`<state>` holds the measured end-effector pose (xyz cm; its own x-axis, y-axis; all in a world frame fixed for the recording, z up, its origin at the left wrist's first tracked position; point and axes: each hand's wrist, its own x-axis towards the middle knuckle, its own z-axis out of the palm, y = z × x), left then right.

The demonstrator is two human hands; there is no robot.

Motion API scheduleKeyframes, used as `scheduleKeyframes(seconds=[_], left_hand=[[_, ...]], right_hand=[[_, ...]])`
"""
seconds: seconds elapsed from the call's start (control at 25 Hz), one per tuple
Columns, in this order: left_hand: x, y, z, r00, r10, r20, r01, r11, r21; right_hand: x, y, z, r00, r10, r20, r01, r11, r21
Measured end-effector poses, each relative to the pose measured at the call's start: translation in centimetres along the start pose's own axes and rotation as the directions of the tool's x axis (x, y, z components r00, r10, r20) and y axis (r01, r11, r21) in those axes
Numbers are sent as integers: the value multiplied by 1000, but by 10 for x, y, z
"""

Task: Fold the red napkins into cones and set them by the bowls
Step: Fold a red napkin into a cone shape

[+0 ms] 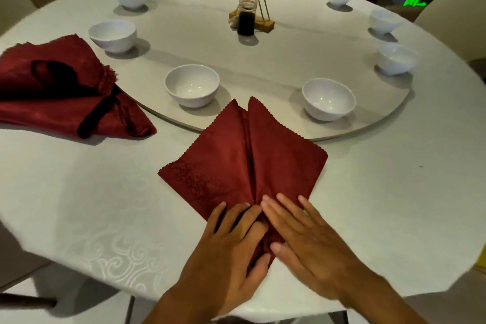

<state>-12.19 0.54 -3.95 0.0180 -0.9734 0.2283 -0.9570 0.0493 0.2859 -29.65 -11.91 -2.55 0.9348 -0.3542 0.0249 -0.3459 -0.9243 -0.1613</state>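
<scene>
Here the soft, limp red napkin (pixel 244 155), lying just before the nearest bowl (pixel 192 85), is pressed flat at its near corner by the straight fingers of left hand (pixel 231 242) and right hand (pixel 302 239), where it is probably best held.

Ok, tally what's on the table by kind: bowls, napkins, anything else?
White bowls: 10
Red napkin being folded: 1
Pile of spare red napkins, number in it unclear: 1
Dark sauce bottle in its stand: 1
Total: 13, under the left hand and right hand.
</scene>
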Motion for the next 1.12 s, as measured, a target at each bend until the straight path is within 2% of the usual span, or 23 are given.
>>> scheduleKeyframes(seconds=[0.04,0.12,0.16,0.2,0.36,0.52,0.6,0.72,0.8,0.88,1.0,1.04,1.12], left_hand=[[1,0,-1,1000,10,7,-10,1000,12],[2,3,-5,1000,8,27,-9,999,31],[2,4,-7,999,-1,43,-1,999,35],[2,5,-9,998,-6,62,3,999,34],[-7,-7,-21,995,47,93,-46,999,-4],[-21,-17,-28,995,-26,99,24,1000,17],[-21,-13,-26,992,-51,115,46,998,42],[-21,-7,-20,994,19,110,-27,997,67],[-25,-7,-16,993,56,106,-67,993,99],[-27,-7,-15,990,46,136,-61,992,108],[-26,-6,-18,986,30,165,-41,997,61],[-26,-8,-21,986,50,162,-51,999,-1],[-31,-22,-30,982,92,162,-75,991,-108]], right_hand=[[11,24,-9,996,59,62,-53,995,-81],[32,76,-33,955,271,124,-252,956,-149],[36,94,-44,924,363,118,-345,927,-151],[34,100,-48,915,395,80,-382,913,-142],[-1,34,-17,982,187,4,-187,982,12],[1,-4,-1,968,245,57,-240,968,-78],[8,-7,-7,973,219,77,-209,970,-120],[3,-19,-9,983,179,39,-174,980,-98],[-6,-30,-2,990,89,105,-84,995,-49],[-5,-10,-1,990,61,124,-42,987,-152],[4,53,-31,949,283,137,-259,951,-170],[3,65,-40,948,288,133,-265,950,-167],[-1,56,-39,983,146,115,-129,981,-145]])
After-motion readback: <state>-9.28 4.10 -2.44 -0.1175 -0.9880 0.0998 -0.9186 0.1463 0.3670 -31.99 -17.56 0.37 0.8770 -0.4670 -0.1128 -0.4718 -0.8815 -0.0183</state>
